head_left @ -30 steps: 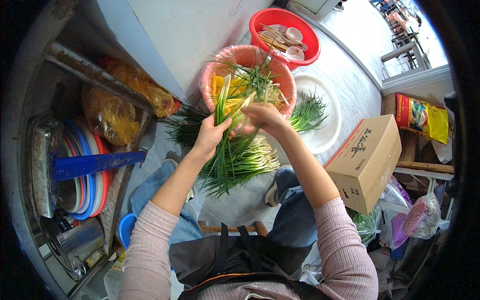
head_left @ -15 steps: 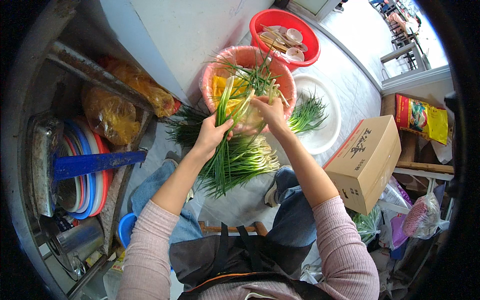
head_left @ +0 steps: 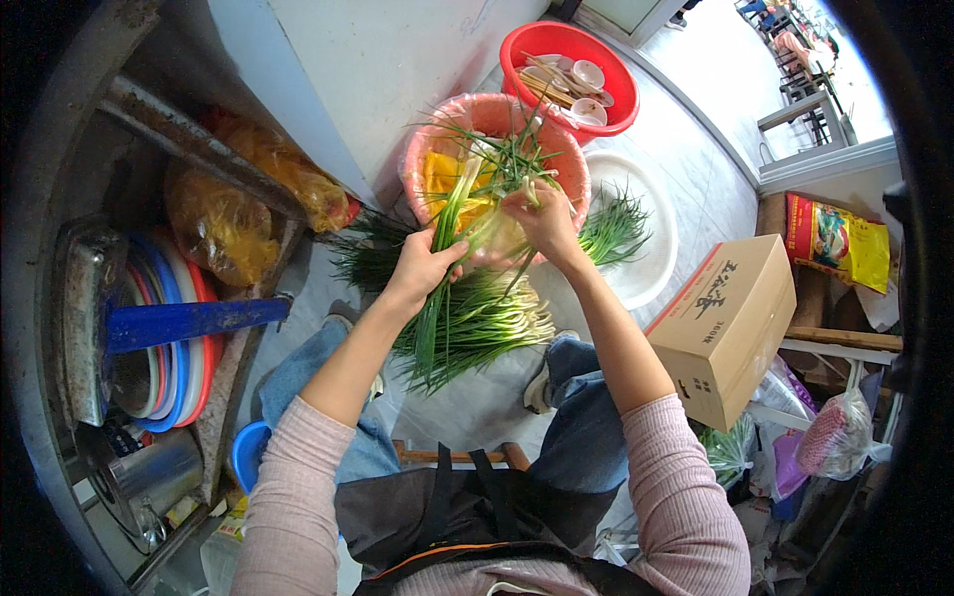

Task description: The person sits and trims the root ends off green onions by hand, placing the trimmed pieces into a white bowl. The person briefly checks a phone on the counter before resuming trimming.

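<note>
My left hand (head_left: 422, 268) is closed around a few scallions (head_left: 455, 211), their pale ends pointing up and away and their green leaves hanging toward me. Just right of it, my right hand (head_left: 547, 223) is pinched on pale scallion stalk bits (head_left: 535, 187) over the near rim of a basin. That pink basin (head_left: 578, 169) has a plastic liner and holds green scraps and something yellow. Below my hands, a big pile of scallions (head_left: 482, 333) lies on the floor, white ends to the right. More scallions (head_left: 614, 228) rest in a round white basket (head_left: 659, 253).
Behind the basin stands a red tub (head_left: 626, 109) of bowls and chopsticks. A cardboard box (head_left: 730, 323) is at right, by a shelf with bagged goods. Left, a metal rack (head_left: 189, 139) holds colourful basins (head_left: 204, 343) and yellow bags. A blue container (head_left: 250, 452) sits beside my left leg.
My right hand has shifted slightly, its fingers now curled more tightly around the pale stalk bits. The scallions in my left hand are gathered closer together.
</note>
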A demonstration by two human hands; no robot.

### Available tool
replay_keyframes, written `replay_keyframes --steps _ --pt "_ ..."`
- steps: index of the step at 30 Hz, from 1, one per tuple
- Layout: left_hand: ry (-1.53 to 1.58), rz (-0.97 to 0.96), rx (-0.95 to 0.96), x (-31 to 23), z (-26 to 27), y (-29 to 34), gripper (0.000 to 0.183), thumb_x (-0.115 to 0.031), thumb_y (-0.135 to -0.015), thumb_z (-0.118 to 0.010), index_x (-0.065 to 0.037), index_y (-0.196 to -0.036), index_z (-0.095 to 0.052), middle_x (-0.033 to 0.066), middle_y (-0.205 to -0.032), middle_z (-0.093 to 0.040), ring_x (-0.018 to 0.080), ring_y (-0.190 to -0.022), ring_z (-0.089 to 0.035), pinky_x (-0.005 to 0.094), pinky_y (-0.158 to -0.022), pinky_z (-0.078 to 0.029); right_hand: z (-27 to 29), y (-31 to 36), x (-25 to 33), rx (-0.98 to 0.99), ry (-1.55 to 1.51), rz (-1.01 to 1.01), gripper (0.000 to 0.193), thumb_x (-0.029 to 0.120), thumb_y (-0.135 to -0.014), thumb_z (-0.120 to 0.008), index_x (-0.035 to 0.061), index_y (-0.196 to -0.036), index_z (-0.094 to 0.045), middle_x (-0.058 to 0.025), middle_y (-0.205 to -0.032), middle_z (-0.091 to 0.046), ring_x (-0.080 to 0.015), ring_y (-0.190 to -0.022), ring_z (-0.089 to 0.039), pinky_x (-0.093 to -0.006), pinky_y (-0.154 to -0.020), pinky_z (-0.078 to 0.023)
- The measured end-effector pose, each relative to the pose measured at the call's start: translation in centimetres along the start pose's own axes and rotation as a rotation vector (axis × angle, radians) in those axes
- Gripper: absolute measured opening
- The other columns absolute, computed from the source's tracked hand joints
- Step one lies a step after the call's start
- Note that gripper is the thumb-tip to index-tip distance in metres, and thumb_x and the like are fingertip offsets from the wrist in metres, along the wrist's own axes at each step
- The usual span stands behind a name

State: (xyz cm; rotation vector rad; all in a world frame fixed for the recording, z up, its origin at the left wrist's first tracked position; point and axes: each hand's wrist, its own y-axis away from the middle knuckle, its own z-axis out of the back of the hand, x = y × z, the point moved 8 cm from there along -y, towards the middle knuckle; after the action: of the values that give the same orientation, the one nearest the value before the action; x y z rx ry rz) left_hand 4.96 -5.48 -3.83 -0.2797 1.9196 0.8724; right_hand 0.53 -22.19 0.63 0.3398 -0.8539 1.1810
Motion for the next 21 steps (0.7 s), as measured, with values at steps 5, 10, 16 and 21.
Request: replay_keyframes --steps 5,10,16,21 --pt "-0.022 -0.012 -0.017 -0.2 0.2 0.1 0.013 -0.009 -0.084 -0.055 0.000 -0.094 -0.058 0.0032 -0.079 -0.061 0.0067 -0.056 -0.048 0.0205 -0.049 -0.039 -0.1 -0.1 0.1 0.088 -0.074 -0.023 0.015 0.005 -0.072 -0.063 0.0039 -0.088 -0.064 -0.0075 -0.076 -0.057 -0.0170 -0.068 -0.055 -0.0287 -0.060 -0.043" --pt "-0.063 -0.026 -0.023 -0.1 0.2 0.0 0.011 -0.008 -0.084 -0.056 -0.001 -0.092 -0.058 0.0025 -0.076 -0.061 0.0063 -0.054 -0.048 0.0206 -0.049 -0.038 -0.7 0.0 0.7 0.157 0.010 0.059 0.010 0.006 -0.072 -0.064 0.0037 -0.082 -0.065 -0.0066 -0.073 -0.057 -0.0168 -0.069 -0.056 -0.0283 -0.061 -0.044" --pt "-0.144 -0.091 -0.037 -0.4 0.5 -0.2 0.012 -0.008 -0.082 -0.058 0.000 -0.091 -0.058 0.0031 -0.075 -0.061 0.0063 -0.052 -0.048 0.0208 -0.048 -0.039 -0.4 -0.1 -0.8 0.085 -0.104 -0.036 0.008 0.006 -0.071 -0.064 0.0025 -0.079 -0.065 -0.0077 -0.077 -0.059 -0.0181 -0.070 -0.058 -0.0284 -0.064 -0.044" --pt "-0.155 -0.094 -0.042 -0.5 0.6 -0.1 0.012 -0.008 -0.082 -0.059 0.001 -0.090 -0.058 0.0034 -0.074 -0.061 0.0063 -0.052 -0.048 0.0209 -0.049 -0.040 2.2 -0.5 -1.8 -0.087 -0.069 -0.121 0.012 0.009 -0.069 -0.067 0.0035 -0.079 -0.065 -0.0099 -0.081 -0.057 -0.0218 -0.074 -0.057 -0.0311 -0.067 -0.044"
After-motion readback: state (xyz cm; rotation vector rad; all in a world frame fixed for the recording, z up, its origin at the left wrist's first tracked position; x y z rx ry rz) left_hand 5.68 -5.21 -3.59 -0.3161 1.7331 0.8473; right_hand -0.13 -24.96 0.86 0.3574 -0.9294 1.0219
